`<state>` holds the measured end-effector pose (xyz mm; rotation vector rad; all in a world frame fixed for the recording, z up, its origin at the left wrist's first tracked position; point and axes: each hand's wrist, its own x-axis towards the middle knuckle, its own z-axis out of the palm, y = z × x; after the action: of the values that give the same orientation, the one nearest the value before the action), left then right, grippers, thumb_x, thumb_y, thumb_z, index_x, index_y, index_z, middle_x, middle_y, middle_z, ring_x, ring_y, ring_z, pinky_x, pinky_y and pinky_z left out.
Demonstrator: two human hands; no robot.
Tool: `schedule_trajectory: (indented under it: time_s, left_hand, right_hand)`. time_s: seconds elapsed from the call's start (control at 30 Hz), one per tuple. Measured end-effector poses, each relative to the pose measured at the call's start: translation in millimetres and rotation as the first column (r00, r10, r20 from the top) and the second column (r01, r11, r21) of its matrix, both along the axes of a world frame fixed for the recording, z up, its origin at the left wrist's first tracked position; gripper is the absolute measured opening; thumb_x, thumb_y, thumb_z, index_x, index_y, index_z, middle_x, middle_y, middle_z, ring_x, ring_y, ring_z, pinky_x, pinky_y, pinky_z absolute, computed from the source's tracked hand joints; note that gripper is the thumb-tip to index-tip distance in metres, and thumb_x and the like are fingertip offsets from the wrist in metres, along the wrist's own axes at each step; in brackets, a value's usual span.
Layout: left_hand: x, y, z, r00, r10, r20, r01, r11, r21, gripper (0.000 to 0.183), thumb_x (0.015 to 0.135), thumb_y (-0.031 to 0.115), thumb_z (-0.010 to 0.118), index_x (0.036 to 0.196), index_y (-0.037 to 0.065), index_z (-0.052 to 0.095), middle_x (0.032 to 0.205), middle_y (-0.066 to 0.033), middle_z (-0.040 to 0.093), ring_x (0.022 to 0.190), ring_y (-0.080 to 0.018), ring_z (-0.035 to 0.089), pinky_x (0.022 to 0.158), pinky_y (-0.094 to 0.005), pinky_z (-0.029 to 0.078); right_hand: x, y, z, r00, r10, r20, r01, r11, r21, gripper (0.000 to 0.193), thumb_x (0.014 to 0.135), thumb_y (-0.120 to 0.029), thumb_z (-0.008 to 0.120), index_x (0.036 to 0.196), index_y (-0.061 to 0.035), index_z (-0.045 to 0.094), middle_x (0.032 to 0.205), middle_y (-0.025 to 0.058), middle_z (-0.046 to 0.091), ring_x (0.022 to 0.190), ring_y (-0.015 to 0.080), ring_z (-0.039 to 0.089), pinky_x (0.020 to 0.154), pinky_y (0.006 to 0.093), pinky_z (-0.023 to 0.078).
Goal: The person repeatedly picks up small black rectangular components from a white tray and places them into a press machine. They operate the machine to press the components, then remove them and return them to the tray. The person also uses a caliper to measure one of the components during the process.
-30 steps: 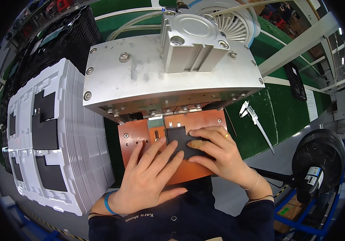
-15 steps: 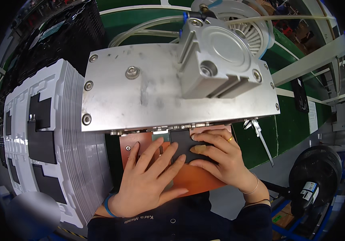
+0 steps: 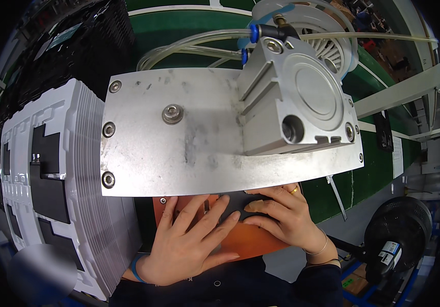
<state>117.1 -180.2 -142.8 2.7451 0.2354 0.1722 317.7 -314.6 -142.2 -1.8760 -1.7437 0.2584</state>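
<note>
Spread fingers of my left hand [image 3: 186, 243] lie flat over the orange plate [image 3: 261, 236], the fingertips close to the near edge of a metal press [image 3: 204, 158]. A dark grey flat piece [image 3: 235, 201] rests on the plate, partly under that edge. My right hand [image 3: 289, 217] has its fingers bent onto the right part of this piece, thumb at its near side, a ring on one finger. Index and ring fingertips of the left hand touch or nearly touch the same piece. The press hides its far part.
A tall stack of white trays [image 3: 84, 204] holding dark pieces stands on the left, with black trays [image 3: 76, 56] behind. Air tubes [image 3: 199, 38] run to the cylinder on the press. At the right are a caliper [image 3: 338, 197], a phone-like dark object [image 3: 383, 130] and a black fan [image 3: 399, 235].
My viewpoint has shifted, so the press looks larger and covers more of the grey piece, the plate and the caliper. Both hands stay nearly in place.
</note>
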Motion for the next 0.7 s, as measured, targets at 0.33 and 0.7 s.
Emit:
schedule_trajectory:
  time_s: [0.33, 0.7]
  left_hand:
    - [0.6, 0.7, 0.2, 1.000, -0.007, -0.001, 0.007, 1.000, 0.003, 0.067, 0.077, 0.067, 0.062, 0.130, 0.026, 0.061, 0.143, -0.0043, 0.049, 0.132, -0.0340, 0.041, 0.107, -0.0606, 0.031]
    - [0.5, 0.3, 2.0, 1.000, -0.005, -0.011, 0.005, 1.000, -0.015, 0.066, 0.078, 0.064, 0.063, 0.130, 0.025, 0.061, 0.143, -0.0053, 0.049, 0.133, -0.0347, 0.040, 0.108, -0.0611, 0.030]
  right_hand:
    - [2.2, 0.5, -0.5, 1.000, 0.001, -0.018, -0.001, 1.000, 0.005, 0.020, 0.074, -0.027, 0.079, 0.086, -0.0142, 0.069, 0.119, -0.0010, 0.064, 0.096, 0.0185, 0.054, 0.088, 0.0348, 0.037]
    - [1.5, 0.1, 0.2, 0.998, -0.010, -0.061, 0.010, 1.000, -0.001, 0.021, 0.074, -0.027, 0.079, 0.085, -0.0137, 0.067, 0.119, -0.0006, 0.065, 0.094, 0.0181, 0.055, 0.087, 0.0340, 0.037]
